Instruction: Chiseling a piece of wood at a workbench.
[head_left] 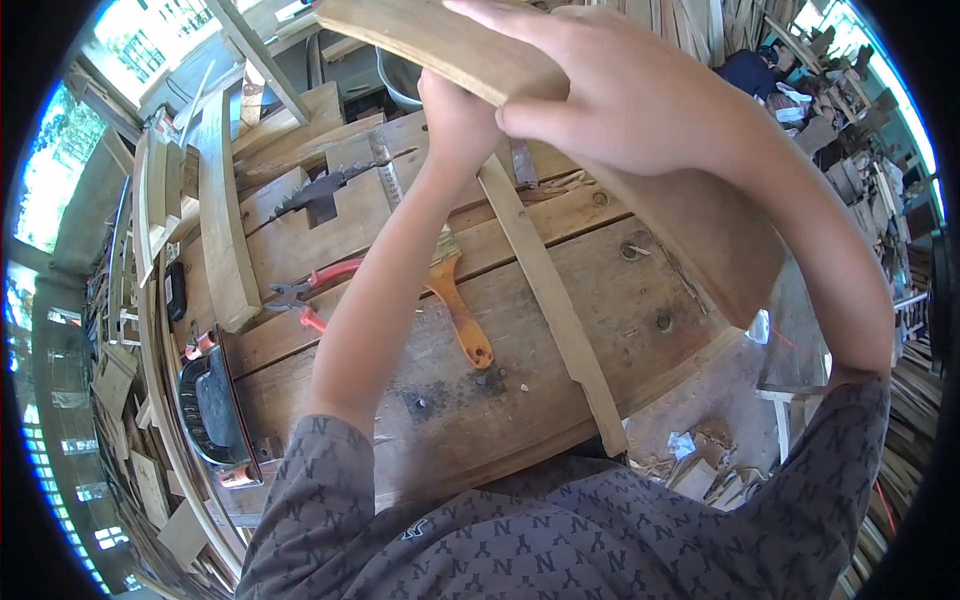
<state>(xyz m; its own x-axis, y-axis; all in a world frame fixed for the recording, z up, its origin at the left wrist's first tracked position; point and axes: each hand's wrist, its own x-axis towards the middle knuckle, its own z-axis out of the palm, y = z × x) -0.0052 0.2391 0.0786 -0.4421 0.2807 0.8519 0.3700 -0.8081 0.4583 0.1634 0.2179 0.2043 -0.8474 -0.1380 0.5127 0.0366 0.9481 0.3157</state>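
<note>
A long curved wooden board [700, 215] is held up close to my head, above a plank workbench [560, 380]. My right hand [610, 85] lies over the board's upper face, fingers spread across it. My left hand [455, 110] grips the board from underneath, mostly hidden behind it. The board's far end runs out of view at the top; its near end hangs over the bench's right edge.
On the bench lie a paintbrush with an orange handle [462, 315], red-handled pliers [305, 295], a thin wooden strip [555, 300], a thick plank [222, 225] and a metal ruler [385, 175]. A dark power tool [210, 405] sits at the left edge. Scrap wood piles lie at the right.
</note>
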